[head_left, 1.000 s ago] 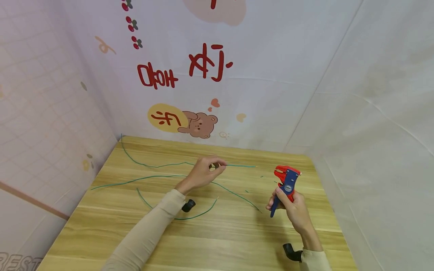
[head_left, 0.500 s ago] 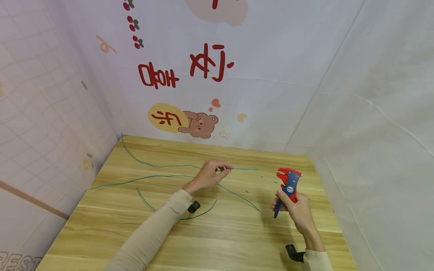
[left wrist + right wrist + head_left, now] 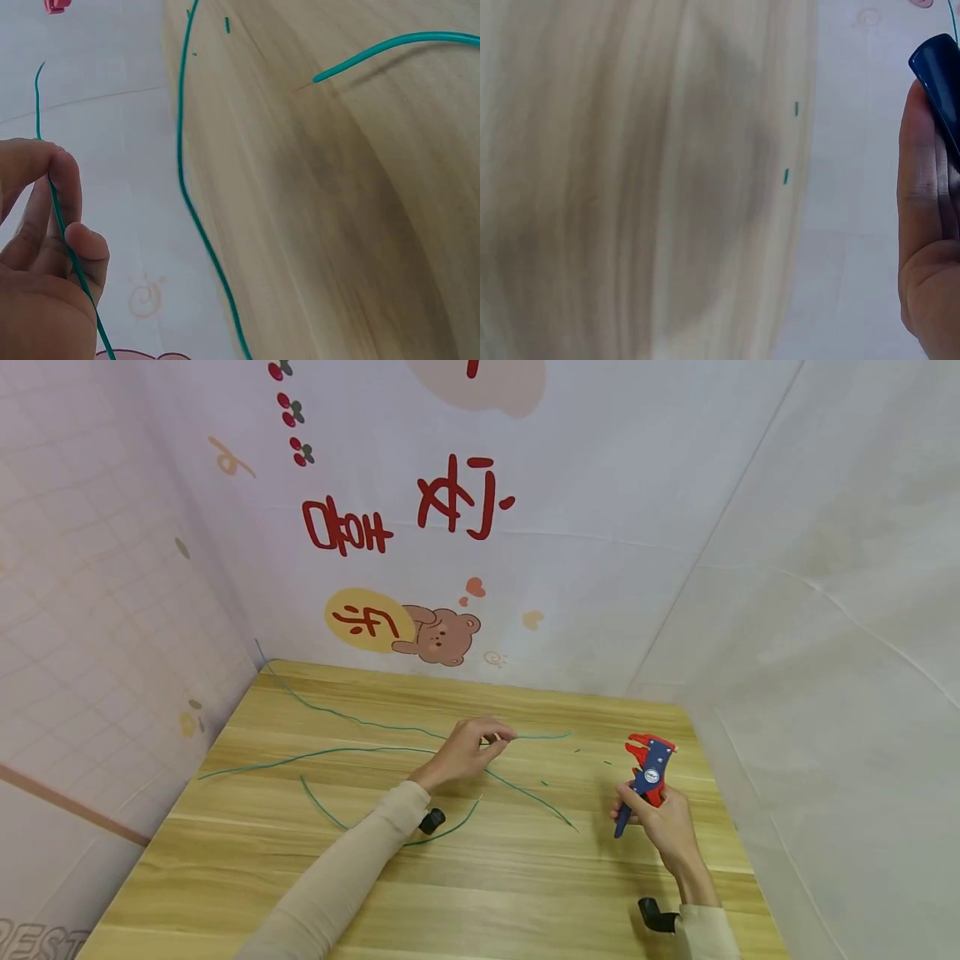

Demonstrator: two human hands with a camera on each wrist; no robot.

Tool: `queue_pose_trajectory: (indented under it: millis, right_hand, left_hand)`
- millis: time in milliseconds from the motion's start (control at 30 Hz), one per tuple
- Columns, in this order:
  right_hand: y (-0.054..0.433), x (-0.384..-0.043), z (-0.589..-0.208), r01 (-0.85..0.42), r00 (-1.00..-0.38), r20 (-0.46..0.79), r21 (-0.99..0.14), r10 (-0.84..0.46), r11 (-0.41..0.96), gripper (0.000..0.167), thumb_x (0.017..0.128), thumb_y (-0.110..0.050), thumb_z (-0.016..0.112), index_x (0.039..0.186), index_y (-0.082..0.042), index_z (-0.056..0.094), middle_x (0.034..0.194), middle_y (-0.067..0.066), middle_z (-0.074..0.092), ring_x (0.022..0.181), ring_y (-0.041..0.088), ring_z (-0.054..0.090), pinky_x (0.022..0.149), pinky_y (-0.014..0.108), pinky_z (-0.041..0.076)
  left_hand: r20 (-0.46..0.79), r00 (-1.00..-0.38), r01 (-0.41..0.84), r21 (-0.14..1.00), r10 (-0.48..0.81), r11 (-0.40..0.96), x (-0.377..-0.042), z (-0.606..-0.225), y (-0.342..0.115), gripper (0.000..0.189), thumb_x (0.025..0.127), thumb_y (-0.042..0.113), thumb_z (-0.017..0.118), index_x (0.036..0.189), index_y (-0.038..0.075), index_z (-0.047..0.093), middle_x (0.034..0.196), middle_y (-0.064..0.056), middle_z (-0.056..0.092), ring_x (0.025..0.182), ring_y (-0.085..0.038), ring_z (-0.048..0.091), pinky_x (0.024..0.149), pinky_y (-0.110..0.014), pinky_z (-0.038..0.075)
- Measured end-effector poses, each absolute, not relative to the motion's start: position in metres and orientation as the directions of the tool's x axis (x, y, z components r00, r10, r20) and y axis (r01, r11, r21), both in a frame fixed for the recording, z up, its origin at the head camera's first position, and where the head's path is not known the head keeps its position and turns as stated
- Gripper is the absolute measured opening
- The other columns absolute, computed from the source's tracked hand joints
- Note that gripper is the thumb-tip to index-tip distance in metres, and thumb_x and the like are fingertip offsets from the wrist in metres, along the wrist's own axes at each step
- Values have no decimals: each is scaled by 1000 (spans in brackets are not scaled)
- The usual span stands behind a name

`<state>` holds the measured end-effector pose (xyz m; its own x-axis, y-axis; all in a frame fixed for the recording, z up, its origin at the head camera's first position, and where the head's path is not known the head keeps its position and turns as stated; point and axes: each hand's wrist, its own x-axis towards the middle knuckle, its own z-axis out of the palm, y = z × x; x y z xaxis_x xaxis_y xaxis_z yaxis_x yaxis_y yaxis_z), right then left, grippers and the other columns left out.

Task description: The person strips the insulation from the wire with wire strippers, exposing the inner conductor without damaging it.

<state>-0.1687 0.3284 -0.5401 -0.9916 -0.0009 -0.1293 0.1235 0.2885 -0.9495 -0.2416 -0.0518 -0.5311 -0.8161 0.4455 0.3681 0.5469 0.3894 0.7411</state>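
Observation:
Between thumb and fingertips my left hand [image 3: 461,752] pinches a green wire [image 3: 543,737] near its right end. The wire's thin tip sticks out past the fingers in the left wrist view, and its long tail trails left to the far table corner. My right hand [image 3: 663,827] grips a red and blue wire stripper [image 3: 654,770] by its handles, head pointing away and up. A gap separates the stripper from the wire tip. In the right wrist view only a dark blue handle end [image 3: 939,71] of the tool shows beside the fingers; its head is out of frame.
A second long green wire [image 3: 300,760] crosses the wooden table [image 3: 525,902] under the left hand. A shorter curved wire [image 3: 450,833] lies nearer, with a bare copper tip. Small green offcuts [image 3: 545,782] are scattered between the hands. White fabric walls [image 3: 585,568] enclose the back and sides.
My left hand has shifted slightly right with the wire, whose far tail has straightened and risen at the corner. My right hand has carried the stripper a little to the right.

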Motion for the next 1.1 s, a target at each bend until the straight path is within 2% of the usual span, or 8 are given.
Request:
queue_pose_trajectory:
  millis: [167, 500, 600, 700, 767, 900, 967, 1100]
  right_hand:
    - [335, -172, -547, 179, -983, -184, -940, 10, 289, 51, 110, -34, 77, 132, 10, 63, 98, 15, 83, 86, 21, 85, 84, 40, 71]
    - [345, -180, -559, 246, -969, -244, -914, 49, 323, 51, 110, -35, 78, 136, 5, 62, 103, 16, 85, 91, 21, 85, 86, 35, 70]
    - [350, -183, -562, 262, -964, -260, -883, 60, 390, 51, 108, -37, 80, 135, 5, 66, 98, 9, 85, 83, 13, 75, 80, 27, 62]
    - [354, -185, -565, 279, -958, -277, -851, 70, 446, 49, 107, -39, 81, 130, 3, 71, 89, -1, 80, 76, 8, 60, 70, 27, 50]
    - [355, -186, -567, 289, -954, -290, -838, 71, 463, 46, 106, -39, 82, 123, 1, 70, 80, -7, 69, 71, 9, 51, 64, 28, 42]
    - [359, -189, -573, 311, -947, -312, -816, 82, 487, 40, 104, -37, 84, 109, -3, 64, 72, -10, 49, 66, 10, 44, 60, 27, 38]
    - [362, -191, -576, 316, -944, -321, -800, 80, 510, 42, 104, -37, 85, 111, -1, 65, 76, -7, 46, 69, 11, 42, 62, 27, 37]
    - [365, -194, -580, 307, -943, -326, -758, 73, 576, 55, 104, -41, 84, 131, 4, 67, 100, 2, 66, 89, 13, 54, 74, 24, 46]
  left_hand:
    - [315, -826, 516, 758, 468, 400, -243, -536, -50, 22, 111, 2, 69, 128, 4, 82, 124, -16, 82, 104, -27, 77, 94, -34, 64]
    - [259, -840, 481, 763, 477, 432, -249, -545, -46, 22, 111, 3, 70, 128, 7, 83, 121, -10, 83, 105, -24, 76, 94, -26, 61]
    - [240, -839, 471, 768, 488, 433, -250, -545, -45, 22, 110, 1, 70, 127, 5, 84, 121, -12, 83, 106, -26, 77, 94, -27, 61]
    - [203, -841, 448, 782, 502, 434, -250, -545, -44, 23, 110, 0, 69, 128, 4, 83, 123, -15, 83, 107, -28, 76, 93, -29, 61]
    - [184, -838, 437, 791, 514, 429, -250, -546, -42, 23, 110, 0, 69, 130, 2, 82, 124, -18, 82, 109, -30, 76, 93, -31, 61]
    - [136, -832, 410, 804, 537, 431, -252, -550, -39, 27, 112, -1, 66, 135, 0, 80, 129, -21, 81, 114, -30, 75, 96, -33, 61]
    - [126, -828, 410, 800, 546, 438, -253, -551, -38, 28, 112, -3, 64, 136, 0, 79, 130, -21, 80, 115, -30, 75, 97, -35, 62]
    - [116, -825, 416, 787, 553, 456, -253, -554, -38, 31, 112, -4, 63, 137, 2, 79, 131, -18, 81, 117, -30, 75, 101, -40, 64]
